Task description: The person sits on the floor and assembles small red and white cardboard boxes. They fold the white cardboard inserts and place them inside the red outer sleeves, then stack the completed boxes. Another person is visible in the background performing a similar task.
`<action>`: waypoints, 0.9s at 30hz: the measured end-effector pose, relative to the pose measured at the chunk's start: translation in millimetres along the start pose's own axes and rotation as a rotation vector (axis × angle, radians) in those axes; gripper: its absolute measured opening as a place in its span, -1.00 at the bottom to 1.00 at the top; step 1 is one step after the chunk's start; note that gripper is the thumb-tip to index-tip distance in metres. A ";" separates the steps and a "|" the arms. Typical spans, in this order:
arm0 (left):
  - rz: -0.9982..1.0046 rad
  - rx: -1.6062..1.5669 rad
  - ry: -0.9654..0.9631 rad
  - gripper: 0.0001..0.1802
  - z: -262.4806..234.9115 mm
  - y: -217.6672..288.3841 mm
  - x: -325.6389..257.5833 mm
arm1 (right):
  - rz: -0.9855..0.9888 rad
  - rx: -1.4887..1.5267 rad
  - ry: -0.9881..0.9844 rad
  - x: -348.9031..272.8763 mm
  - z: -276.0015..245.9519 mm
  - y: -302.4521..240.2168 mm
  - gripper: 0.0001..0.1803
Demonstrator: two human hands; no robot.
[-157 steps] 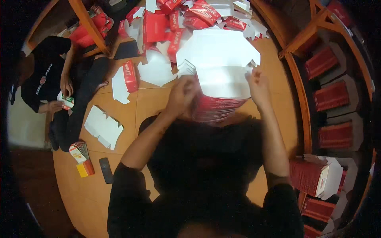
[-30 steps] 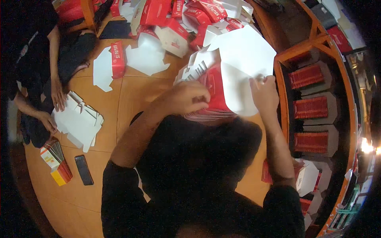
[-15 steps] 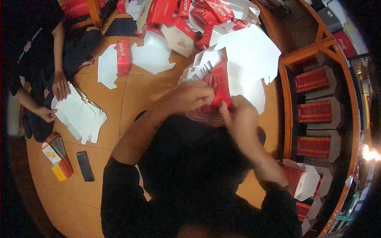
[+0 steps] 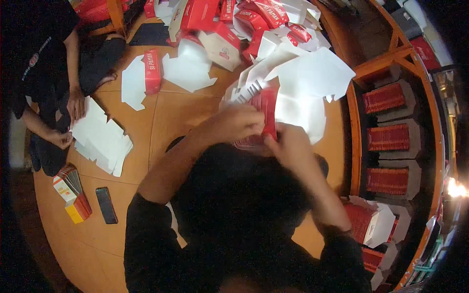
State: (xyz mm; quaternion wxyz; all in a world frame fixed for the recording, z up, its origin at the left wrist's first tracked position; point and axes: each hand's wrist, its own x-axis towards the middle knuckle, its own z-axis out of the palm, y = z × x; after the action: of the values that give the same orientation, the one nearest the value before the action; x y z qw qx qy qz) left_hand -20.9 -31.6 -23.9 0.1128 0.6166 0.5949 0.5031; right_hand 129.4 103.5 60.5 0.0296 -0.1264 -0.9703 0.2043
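Observation:
In front of my body lies a stack of flat red-and-white cardboard box blanks [image 4: 303, 93], their white flaps spread to the far side and right. My left hand [image 4: 242, 119] is closed at the left edge of the red panel of the top blank [image 4: 267, 105], fingers curled in. On the near right edge of that panel, my right hand [image 4: 293, 141] pinches the card between thumb and fingers. Both hands are slightly blurred, and the fingertips are partly hidden.
Folded red-and-white boxes [image 4: 264, 14] are heaped at the back. A co-worker's hands [image 4: 68, 132] hold white blanks [image 4: 105, 139] at left, near a phone [image 4: 106, 205] and a yellow-and-red bundle of cartons [image 4: 73, 195]. An orange wooden rack [image 4: 354, 122] with stacked red cartons [image 4: 388, 139] stands right.
The top blank's white flap has swung lower and to the right, and its red panel has dropped toward me. My right hand has shifted slightly left. The co-worker's white blanks have turned a little.

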 end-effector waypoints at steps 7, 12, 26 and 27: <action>0.106 0.096 0.025 -0.91 2.8 -1.3 0.3 | 0.027 0.013 0.110 61.4 -22.2 -3.7 -0.60; 0.297 0.472 0.125 -0.84 -6.4 -6.9 11.5 | -0.067 -0.203 0.075 74.4 -19.1 3.6 -0.67; 0.272 0.494 0.090 -0.77 -10.9 -30.7 20.8 | -0.101 -0.175 -0.129 92.4 -15.9 17.5 -0.70; 0.263 0.482 0.105 -0.78 -10.5 -32.5 20.0 | -0.107 -0.195 -0.182 96.0 -16.4 17.0 -0.70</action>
State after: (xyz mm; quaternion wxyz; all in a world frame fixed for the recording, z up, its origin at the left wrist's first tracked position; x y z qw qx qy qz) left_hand -53.3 -10.8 -33.2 -0.1342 0.6707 0.6173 0.3886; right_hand 42.4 149.6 69.2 -0.0600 -0.0579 -0.9895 0.1179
